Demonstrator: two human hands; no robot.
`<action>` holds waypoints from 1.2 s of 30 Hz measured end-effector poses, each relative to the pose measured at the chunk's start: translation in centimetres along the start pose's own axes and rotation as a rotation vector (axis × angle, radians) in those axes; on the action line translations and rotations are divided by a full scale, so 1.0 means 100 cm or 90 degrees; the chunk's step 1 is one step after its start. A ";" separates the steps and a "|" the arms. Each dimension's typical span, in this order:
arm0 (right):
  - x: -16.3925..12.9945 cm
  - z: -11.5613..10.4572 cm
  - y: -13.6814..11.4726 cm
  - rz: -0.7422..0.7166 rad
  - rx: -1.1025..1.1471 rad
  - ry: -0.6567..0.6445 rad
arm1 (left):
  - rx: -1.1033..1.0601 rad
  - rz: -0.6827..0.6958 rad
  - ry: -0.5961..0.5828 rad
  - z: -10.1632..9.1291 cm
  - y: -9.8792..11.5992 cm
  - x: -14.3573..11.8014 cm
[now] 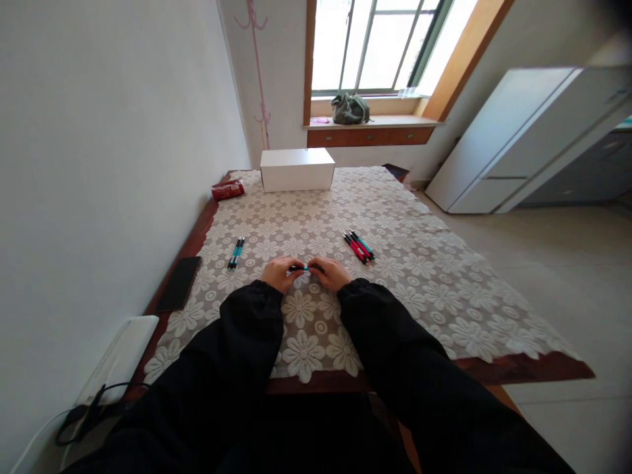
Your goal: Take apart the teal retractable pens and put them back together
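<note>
Both hands meet over the near middle of the table, on a blue and black pen (305, 268) held level between them. My left hand (279, 273) is closed on the pen's left end. At its other end, the fingers of my right hand (331, 272) are closed too and cover part of it. Two blue and black pens (236, 253) lie side by side to the left of my hands. To the right rests a small group of red and blue pens (359, 247) with black ends.
A floral lace tablecloth (419, 296) covers the table. Toward the far end stand a white box (297, 172) and a red packet (228, 189). Along the left edge lie a black phone (178, 284) and a white power strip (123, 355) with cables, beside the wall.
</note>
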State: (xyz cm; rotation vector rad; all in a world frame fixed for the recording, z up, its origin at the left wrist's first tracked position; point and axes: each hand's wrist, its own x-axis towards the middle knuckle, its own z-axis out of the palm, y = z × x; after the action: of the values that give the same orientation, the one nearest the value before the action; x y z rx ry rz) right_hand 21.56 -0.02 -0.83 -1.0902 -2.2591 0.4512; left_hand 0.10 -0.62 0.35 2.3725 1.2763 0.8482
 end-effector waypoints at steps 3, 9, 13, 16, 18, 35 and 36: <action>0.000 -0.001 -0.001 -0.010 0.001 -0.004 | -0.008 0.017 -0.005 0.000 0.000 0.000; -0.002 -0.001 -0.004 0.018 0.000 -0.016 | -0.006 0.010 -0.009 -0.001 0.001 0.000; -0.001 -0.001 -0.003 0.008 -0.013 -0.010 | -0.014 0.015 -0.004 -0.001 0.001 0.000; 0.000 -0.002 -0.003 -0.007 -0.019 -0.012 | -0.010 0.017 -0.006 0.000 0.001 0.000; 0.000 -0.002 -0.004 -0.012 -0.025 -0.017 | -0.004 0.018 -0.006 0.000 0.001 0.000; 0.000 -0.002 -0.005 -0.004 -0.049 -0.005 | -0.017 0.018 0.000 -0.001 0.002 0.000; -0.001 -0.002 -0.006 -0.002 -0.050 -0.002 | -0.017 0.012 0.007 -0.001 0.003 0.000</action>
State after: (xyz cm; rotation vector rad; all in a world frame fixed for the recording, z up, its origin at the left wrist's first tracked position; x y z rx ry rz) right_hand 21.40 -0.39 -0.39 -1.1249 -2.2983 0.3669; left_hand 0.24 -0.83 0.55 2.3669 1.2409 0.8802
